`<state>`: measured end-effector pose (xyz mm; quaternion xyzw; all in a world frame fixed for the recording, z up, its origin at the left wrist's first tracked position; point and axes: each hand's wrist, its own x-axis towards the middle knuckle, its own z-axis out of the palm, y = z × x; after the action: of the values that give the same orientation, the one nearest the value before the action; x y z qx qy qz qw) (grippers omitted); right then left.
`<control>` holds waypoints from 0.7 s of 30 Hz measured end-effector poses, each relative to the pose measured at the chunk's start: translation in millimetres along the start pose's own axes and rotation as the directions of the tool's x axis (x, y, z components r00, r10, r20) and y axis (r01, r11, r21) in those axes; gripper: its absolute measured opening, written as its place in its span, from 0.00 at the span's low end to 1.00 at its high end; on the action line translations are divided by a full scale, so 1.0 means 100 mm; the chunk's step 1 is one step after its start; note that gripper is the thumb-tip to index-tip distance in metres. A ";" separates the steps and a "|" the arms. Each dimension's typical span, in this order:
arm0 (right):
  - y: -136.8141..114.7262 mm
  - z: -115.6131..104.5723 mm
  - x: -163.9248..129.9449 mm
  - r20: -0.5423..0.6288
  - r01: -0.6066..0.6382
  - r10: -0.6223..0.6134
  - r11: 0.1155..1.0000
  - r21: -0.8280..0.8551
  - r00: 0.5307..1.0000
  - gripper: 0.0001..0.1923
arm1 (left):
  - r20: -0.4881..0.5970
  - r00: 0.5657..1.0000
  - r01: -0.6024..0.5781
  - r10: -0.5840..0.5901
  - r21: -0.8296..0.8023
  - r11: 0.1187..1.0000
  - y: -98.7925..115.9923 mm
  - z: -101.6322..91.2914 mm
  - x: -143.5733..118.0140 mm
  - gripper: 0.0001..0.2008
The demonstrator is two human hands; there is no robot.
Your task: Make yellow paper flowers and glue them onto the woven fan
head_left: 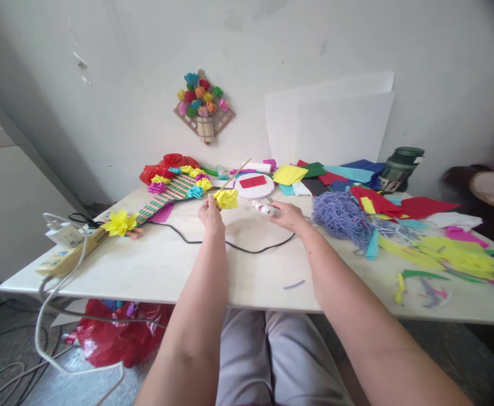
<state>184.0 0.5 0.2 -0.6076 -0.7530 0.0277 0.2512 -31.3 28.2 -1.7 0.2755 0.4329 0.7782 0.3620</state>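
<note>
My left hand [211,215] is closed on a yellow paper flower [226,198], and a thin wooden stick [239,172] slants up and to the right from behind it. In my right hand [288,215] is a white glue gun [264,208], its nozzle pointing left toward the flower with a small gap between them. A black cord [247,250] runs across the table to near my right wrist. Left of my hands lies a green-and-tan woven fan-shaped piece [166,194] edged with yellow, pink and blue paper flowers.
A white round disc [266,190] with a red paper piece sits behind my hands. To the right are purple yarn [342,217], coloured paper sheets [291,175] and a dark green flask [401,169]. A power strip [71,254] lies at left. A flower decoration [204,107] is on the wall.
</note>
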 end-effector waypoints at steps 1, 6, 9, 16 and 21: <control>0.00 0.03 0.01 0.014 0.014 -0.014 1.000 -0.009 1.000 0.20 | 0.018 1.000 0.000 0.000 0.009 1.000 0.00 0.00 -0.01 0.19; -0.01 0.14 0.03 0.082 0.085 -0.077 0.992 -0.094 0.994 0.22 | 0.145 0.989 -0.012 0.002 0.068 0.998 0.01 0.01 -0.04 0.19; -0.05 0.15 0.00 0.131 0.103 -0.082 0.981 -0.162 0.988 0.19 | 0.233 0.972 -0.014 -0.007 0.088 0.996 -0.01 0.02 -0.04 0.19; -0.13 0.03 -0.04 0.054 0.172 -0.163 0.948 -0.266 0.985 0.15 | 0.348 0.938 -0.054 -0.004 0.157 0.986 -0.07 0.04 -0.03 0.18; -0.18 -0.07 -0.04 -0.219 0.235 -0.290 0.940 -0.247 0.931 0.16 | 0.442 0.897 -0.084 -0.005 0.182 0.980 -0.10 0.04 -0.04 0.19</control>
<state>171.1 -10.3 11.4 -0.5230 -0.7882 -0.1662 0.2785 -22.9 31.0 -9.1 0.4876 0.4088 0.6563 0.4054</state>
